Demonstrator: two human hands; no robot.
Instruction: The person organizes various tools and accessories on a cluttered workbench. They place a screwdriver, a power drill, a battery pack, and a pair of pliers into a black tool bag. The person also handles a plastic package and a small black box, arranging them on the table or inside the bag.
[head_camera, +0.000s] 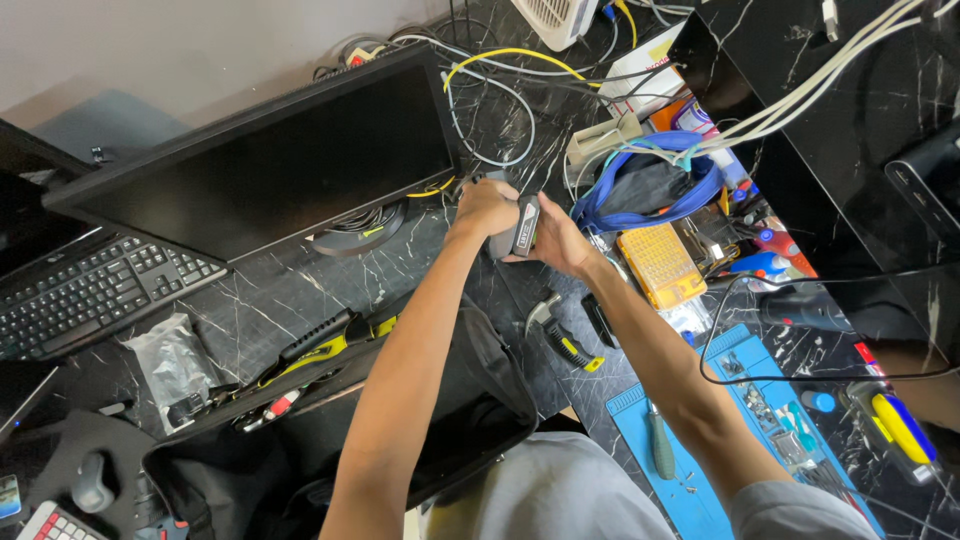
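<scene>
Beside the monitor (270, 160), both hands (487, 205) clasp a grey device (524, 228).

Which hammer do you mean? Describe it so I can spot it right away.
Start at the blue work mat on the black marble desk. Just off its upper left corner lies the hammer, beneath the right forearm: steel head, black handle with a yellow tip.

Surface: black marble-pattern desk (300, 290), white veining | Wall: plain pale wall (150, 40) directly behind the desk | Second black marble slab (850, 120) right of desk | Lighting: even.
</scene>
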